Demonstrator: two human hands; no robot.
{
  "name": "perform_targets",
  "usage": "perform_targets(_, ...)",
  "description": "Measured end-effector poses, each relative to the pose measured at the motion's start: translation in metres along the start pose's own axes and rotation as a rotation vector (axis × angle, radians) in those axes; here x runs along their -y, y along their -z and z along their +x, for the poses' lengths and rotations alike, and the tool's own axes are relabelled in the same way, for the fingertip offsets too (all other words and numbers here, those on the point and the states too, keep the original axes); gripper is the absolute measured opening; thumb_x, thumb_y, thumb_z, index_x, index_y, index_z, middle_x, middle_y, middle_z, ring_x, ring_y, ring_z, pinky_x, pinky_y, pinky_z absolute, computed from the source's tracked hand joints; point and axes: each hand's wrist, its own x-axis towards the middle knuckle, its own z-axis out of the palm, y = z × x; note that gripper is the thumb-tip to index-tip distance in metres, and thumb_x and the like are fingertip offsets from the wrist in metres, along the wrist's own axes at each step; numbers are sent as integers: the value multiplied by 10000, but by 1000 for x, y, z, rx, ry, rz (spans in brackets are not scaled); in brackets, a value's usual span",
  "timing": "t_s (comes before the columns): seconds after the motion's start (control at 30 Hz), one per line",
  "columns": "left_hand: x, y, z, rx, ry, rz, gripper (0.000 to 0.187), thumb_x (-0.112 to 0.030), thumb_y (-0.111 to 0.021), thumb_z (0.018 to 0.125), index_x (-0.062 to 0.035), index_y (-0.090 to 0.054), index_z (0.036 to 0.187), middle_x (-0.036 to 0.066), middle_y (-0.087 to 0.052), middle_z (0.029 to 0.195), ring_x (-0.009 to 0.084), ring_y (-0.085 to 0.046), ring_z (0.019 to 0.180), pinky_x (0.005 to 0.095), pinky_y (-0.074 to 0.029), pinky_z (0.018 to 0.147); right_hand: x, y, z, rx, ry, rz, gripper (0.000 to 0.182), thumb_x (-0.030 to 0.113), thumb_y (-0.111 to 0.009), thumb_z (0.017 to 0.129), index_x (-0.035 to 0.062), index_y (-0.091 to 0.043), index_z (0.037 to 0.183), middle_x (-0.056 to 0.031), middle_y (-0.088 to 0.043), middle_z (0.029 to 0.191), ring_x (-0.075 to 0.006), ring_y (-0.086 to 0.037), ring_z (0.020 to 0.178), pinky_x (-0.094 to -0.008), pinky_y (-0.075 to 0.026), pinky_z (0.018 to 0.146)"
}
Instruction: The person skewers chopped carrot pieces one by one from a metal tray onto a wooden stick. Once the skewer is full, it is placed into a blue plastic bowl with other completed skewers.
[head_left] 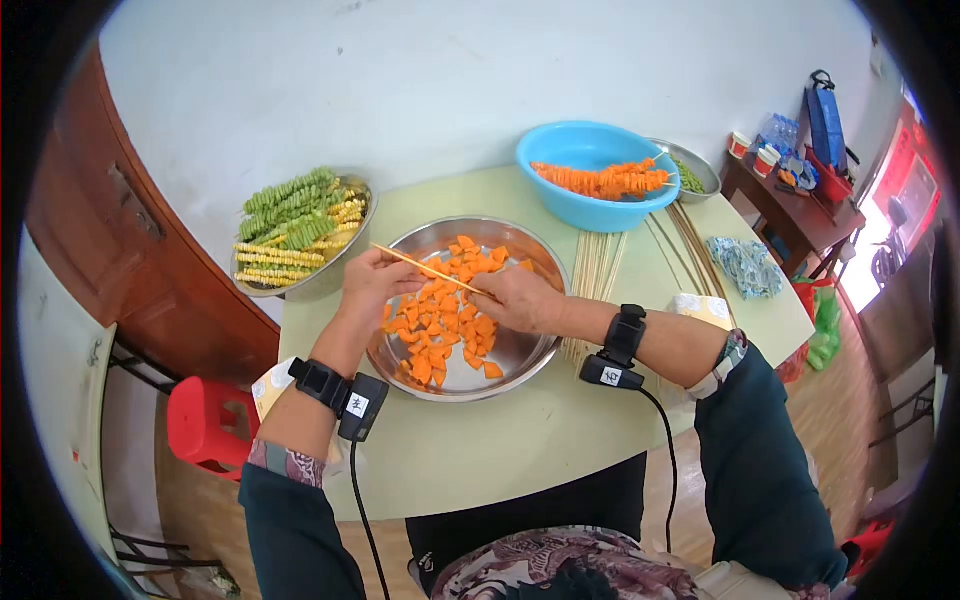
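Over a wide steel basin, both hands meet at one thin wooden skewer. My left hand pinches it near its upper left end. My right hand has its fingers closed around the other end, just right of the basin's middle. Cut orange carrot pieces lie scattered in the basin beneath and between the hands. No piece can be made out on the bare stretch of skewer between them; whatever the right fingers cover is hidden.
A metal bowl with green and yellow skewers stands at the left. Behind, a blue basin holds orange skewers, beside a bowl of green pieces. Bare sticks and a patterned cloth lie right. A red stool stands left.
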Motion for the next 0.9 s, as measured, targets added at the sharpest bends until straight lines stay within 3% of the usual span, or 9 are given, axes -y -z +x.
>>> perform_targets(0.17,-6,0,0,-31,-40,-194,97,32,-548,809,50,-531,903,165,-616,845,232,-651,711,268,-552,616,-5,-3,1,23,-31,-18,248,277,-481,853,43,-557,824,-189,-573,658,-370,-572,638,-465,-460,600)
perform_targets(0.27,-3,4,2,22,-37,-170,99,24,-536,823,47,-521,918,165,-614,859,238,-651,737,280,-552,632,0,2,0,81,-98,-25,232,257,-483,847,36,-554,853,-193,-583,745,-369,-574,711,-459,-459,650)
perform_targets(0.43,0,11,5,55,-11,-209,102,4,-525,838,48,-516,929,172,-608,877,252,-643,793,295,-549,676,-5,0,-2,49,-22,-21,213,225,-491,831,27,-559,873,-173,-571,888,-350,-559,848,-449,-450,720)
perform_targets(0.57,-2,12,3,-1,-55,-255,115,2,-527,838,55,-518,939,178,-601,905,263,-633,834,310,-549,701,-2,2,-1,3,34,-2,232,247,-485,846,30,-565,849,-184,-582,834,-358,-571,794,-458,-454,693)
perform_targets(0.77,1,29,11,-96,-118,-302,167,10,-535,830,83,-510,978,180,-597,922,265,-631,822,302,-551,693,-1,7,-1,108,-22,-37,290,299,-447,885,38,-566,838,-214,-580,711,-377,-584,678,-478,-460,626)
perform_targets(0.87,0,32,12,-117,-148,-284,199,13,-531,831,93,-498,1011,182,-593,925,264,-631,821,291,-549,679,-6,6,0,126,-65,-40,263,287,-434,891,51,-550,883,-218,-572,685,-381,-582,674,-484,-458,620)
perform_targets(0.9,0,32,11,-128,-141,-284,199,13,-531,831,93,-498,1011,182,-593,925,264,-631,821,291,-549,679,-6,7,0,92,-79,-89,236,275,-433,890,75,-536,960,-214,-567,664,-379,-579,646,-480,-458,594)
